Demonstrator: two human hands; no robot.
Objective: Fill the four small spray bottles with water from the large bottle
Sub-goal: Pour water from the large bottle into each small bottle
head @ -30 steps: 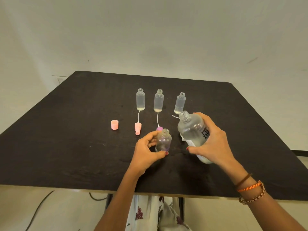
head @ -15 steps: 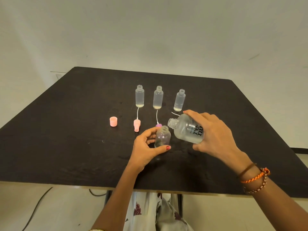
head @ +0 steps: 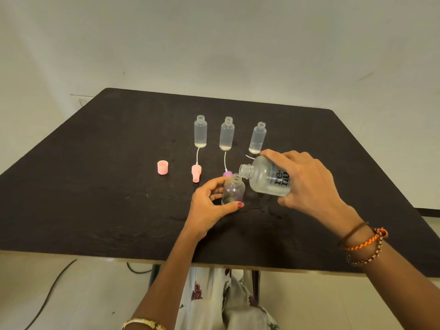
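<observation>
One black table [head: 95, 186] carries everything, its near edge at the bottom of the head view. Right hand [head: 309, 184] has fingers and thumb wrapped round the large bottle [head: 266, 178], which is off the surface, tipped nearly flat with its open neck pointing left, mouth touching or just over the rim of the near spray bottle [head: 233, 190]; can't tell whether water is running. That near spray bottle stands upright, uncapped, closest to the near edge, roughly mid-width; left hand [head: 209, 206] grips it, thumb across the front near its base, fingers curled behind. Three more spray bottles stand upright and uncapped in a row toward the far edge: left spray bottle [head: 200, 134], middle spray bottle [head: 226, 136], right spray bottle [head: 257, 138], each showing a little pale liquid at the base. Between the row and the hands lie a pink spray head [head: 196, 172] with its white dip tube toward the left bottle, and a purple spray head [head: 227, 173], mostly hidden behind the near bottle, tube running to the middle one. A pink cap [head: 162, 167] stands alone toward the left edge. A thin white tube end [head: 250, 157] shows just beside the right bottle's base.
</observation>
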